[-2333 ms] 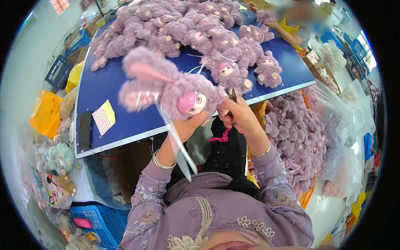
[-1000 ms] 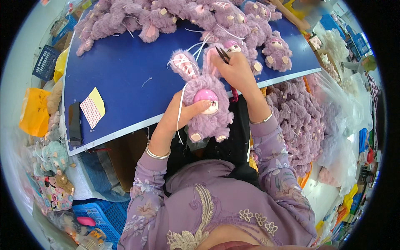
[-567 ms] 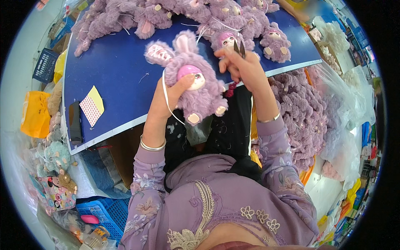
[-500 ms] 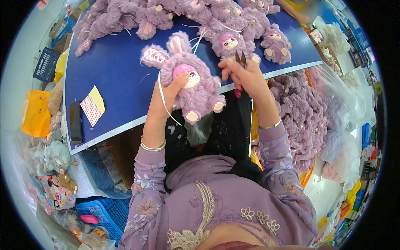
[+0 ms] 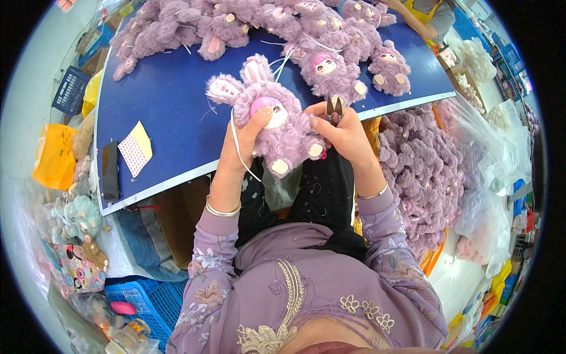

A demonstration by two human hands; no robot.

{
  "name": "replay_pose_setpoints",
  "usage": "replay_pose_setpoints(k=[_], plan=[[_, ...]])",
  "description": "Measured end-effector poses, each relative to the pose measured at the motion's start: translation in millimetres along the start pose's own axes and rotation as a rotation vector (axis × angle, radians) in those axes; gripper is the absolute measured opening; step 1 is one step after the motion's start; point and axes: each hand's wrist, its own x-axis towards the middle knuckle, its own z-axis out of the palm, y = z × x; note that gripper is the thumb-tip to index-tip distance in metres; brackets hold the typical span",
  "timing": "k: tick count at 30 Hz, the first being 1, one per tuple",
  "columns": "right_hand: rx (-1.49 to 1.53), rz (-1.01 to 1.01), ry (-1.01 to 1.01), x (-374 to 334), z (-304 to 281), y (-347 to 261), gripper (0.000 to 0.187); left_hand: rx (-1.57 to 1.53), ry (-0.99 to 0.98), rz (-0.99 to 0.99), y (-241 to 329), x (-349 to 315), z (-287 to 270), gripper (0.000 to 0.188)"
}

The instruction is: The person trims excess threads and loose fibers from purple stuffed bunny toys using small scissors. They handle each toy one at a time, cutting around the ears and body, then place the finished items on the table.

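Observation:
A purple plush bunny doll (image 5: 285, 137) with a pink-and-white moulded face is held upright over the table's front edge. My left hand (image 5: 240, 140) is closed round its side, thumb pressed on the face; a white cord hangs over this hand. My right hand (image 5: 349, 137) is closed at the doll's other side, thumb and index finger at the arm's fur. Dark-bladed thread snips (image 5: 335, 107) are tucked in the right hand, tips pointing away from me. Whether its fingertips pinch fur or a loose thread is too small to tell.
More purple plush dolls (image 5: 230, 29) are heaped along the blue table's (image 5: 177, 112) far side. A patterned paper (image 5: 135, 150) and a black oblong object (image 5: 110, 171) lie at left. Another doll pile (image 5: 418, 171) is at right below the table. A co-worker's arm (image 5: 415, 20) shows far right.
My right hand has moved left and down to the doll's side, snips still in it. The doll and left hand have shifted slightly right. More of the co-worker shows.

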Motion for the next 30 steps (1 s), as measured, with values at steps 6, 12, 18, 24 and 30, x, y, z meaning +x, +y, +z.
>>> replay_pose_setpoints(k=[6,12,18,24,30], plan=[[-0.069,-0.058,-0.087,-15.6,1.4,11.1,0.050,-0.116,0.092,-0.057,-6.6,8.7,-10.9,0.046],[0.100,-0.001,0.042,-8.8,32.1,14.4,0.039,-0.186,0.037,-0.091,-14.0,14.1,-3.8,0.042],[0.498,0.163,0.124,-14.8,11.0,30.8,0.015,-0.160,-0.142,-0.137,-4.1,9.3,23.6,0.053],[0.777,-0.638,0.197,-39.2,-95.1,-32.7,0.056,-0.025,-0.176,-0.090,-10.2,17.5,8.5,0.053],[-0.389,-0.129,0.878,0.6,-189.2,13.9,0.061,0.014,-0.188,-0.109,-19.1,23.0,12.3,0.042]])
